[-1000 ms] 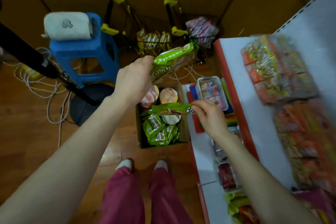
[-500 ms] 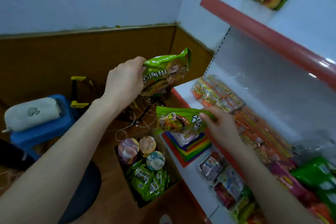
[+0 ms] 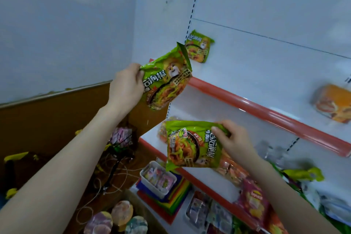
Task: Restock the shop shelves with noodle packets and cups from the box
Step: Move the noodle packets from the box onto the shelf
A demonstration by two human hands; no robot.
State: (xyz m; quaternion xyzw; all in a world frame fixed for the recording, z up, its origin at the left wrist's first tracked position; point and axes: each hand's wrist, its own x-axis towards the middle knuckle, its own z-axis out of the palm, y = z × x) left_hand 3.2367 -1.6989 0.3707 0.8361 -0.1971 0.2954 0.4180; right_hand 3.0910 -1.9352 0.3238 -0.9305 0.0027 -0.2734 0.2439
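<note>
Down at the bottom edge of the frame, the noodle cups [image 3: 121, 214] sit in the box [image 3: 152, 220], waiting their turn. Up to centre frame now: the right hand [image 3: 233, 142] has thumb and fingers pinched on the top corner of a green packet [image 3: 191, 146], which hangs face-out in front of the lower shelf [image 3: 190, 174], not resting on it. Higher and left of centre, the left hand [image 3: 126, 87] grips a second green packet [image 3: 167, 80] by its side edge. It is tilted, with its far corner raised toward the red-lipped upper shelf [image 3: 266, 112].

Further back on that upper shelf, a matching shelved packet [image 3: 198, 46] leans against the white back panel. Far right, an orange packet [image 3: 334, 102] shows blurred on the same level.

So the step in hand looks like placing: both packets are out of the box and in the air, neither on a shelf yet. The left one seems first in line. The next move calls for lifting it over the red lip, setting it face-out beside the shelved packet, and releasing only once it leans steady. These bags look light and slick, so one could slide or topple. The right hand's packet would go in next, alongside.
</note>
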